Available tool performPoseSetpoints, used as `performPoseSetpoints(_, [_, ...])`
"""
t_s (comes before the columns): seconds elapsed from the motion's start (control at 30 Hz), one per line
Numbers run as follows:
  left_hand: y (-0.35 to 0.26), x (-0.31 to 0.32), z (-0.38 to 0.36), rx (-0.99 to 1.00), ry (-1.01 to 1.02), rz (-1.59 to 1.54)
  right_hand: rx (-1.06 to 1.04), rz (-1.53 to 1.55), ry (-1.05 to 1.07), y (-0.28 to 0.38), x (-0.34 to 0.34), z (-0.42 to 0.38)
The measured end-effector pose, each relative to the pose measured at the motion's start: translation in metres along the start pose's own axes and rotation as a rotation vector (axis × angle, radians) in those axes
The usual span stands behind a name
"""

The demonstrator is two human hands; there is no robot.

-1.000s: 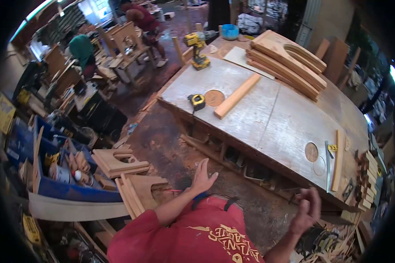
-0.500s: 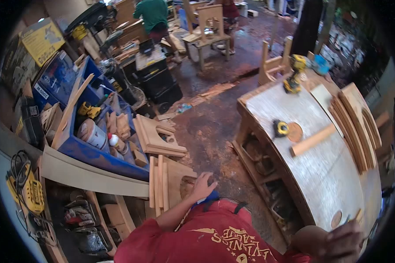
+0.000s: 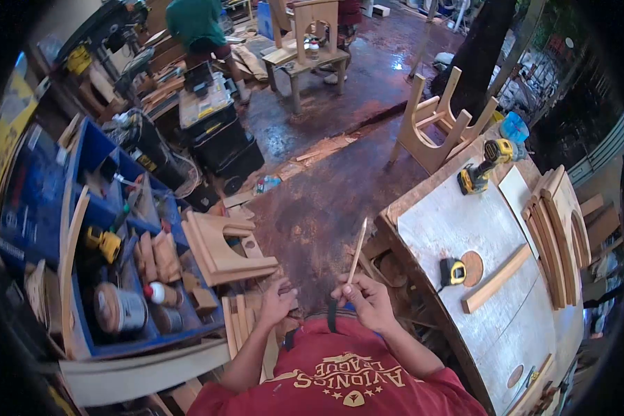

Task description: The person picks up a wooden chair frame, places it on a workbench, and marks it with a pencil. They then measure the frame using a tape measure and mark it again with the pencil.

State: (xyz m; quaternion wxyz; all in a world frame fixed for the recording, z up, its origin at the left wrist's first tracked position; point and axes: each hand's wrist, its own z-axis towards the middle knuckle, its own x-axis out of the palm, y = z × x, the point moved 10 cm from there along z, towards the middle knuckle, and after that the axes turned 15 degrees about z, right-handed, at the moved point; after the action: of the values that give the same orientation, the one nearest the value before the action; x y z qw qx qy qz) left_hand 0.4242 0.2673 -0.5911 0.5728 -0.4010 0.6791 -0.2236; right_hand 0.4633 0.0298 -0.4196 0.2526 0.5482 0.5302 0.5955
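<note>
Upright in my right hand [image 3: 367,298] is a thin, pale, pointed wooden stick [image 3: 358,251], pinched between thumb and fingers above my lap. My left hand [image 3: 278,304] is beside it on the left, fingers curled in; whether it holds anything small I cannot make out. Just left of that hand stand several wooden strips [image 3: 237,322]. A wooden frame piece with a curved cutout [image 3: 229,251] lies beyond them. To the right is a workbench [image 3: 496,333] bearing a tape measure [image 3: 453,272] and a wooden bar [image 3: 496,279].
A blue compartment box [image 3: 83,277] on the left holds a plastic tub [image 3: 120,308], bottles and a yellow tool. Yellow drills [image 3: 485,166] and stacked curved boards [image 3: 549,243] occupy the bench's far side. A chair frame [image 3: 437,132] stands beyond. Two people are at the back.
My right hand has come from over the bench to in front of my body, now with the stick. My left hand has shifted left and curled. The view has turned.
</note>
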Motion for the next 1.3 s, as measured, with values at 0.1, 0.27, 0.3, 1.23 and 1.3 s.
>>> performPoseSetpoints(0.1, [-0.034, 0.006, 0.067, 0.011, 0.018, -0.030, -0.007, 0.033, 0.009, 0.003, -0.018, 0.057])
performPoseSetpoints(0.27, [-0.086, -0.023, 0.179, 0.028, -0.057, -0.012, 0.025, -0.043, 0.014, 0.017, -0.051, 0.155])
performPoseSetpoints(0.3, [-0.095, -0.037, 0.198, -0.002, -0.078, -0.045, 0.021, -0.061, 0.022, 0.020, -0.059, 0.172])
performPoseSetpoints(1.23, [0.163, -0.540, 1.018, -0.470, -0.721, 0.599, 0.350, -0.776, -0.767, -0.036, -0.047, 0.532])
performPoseSetpoints(1.3, [0.166, -0.546, 1.025, -0.490, -0.678, 0.574, 0.344, -0.826, -0.797, -0.017, -0.038, 0.545])
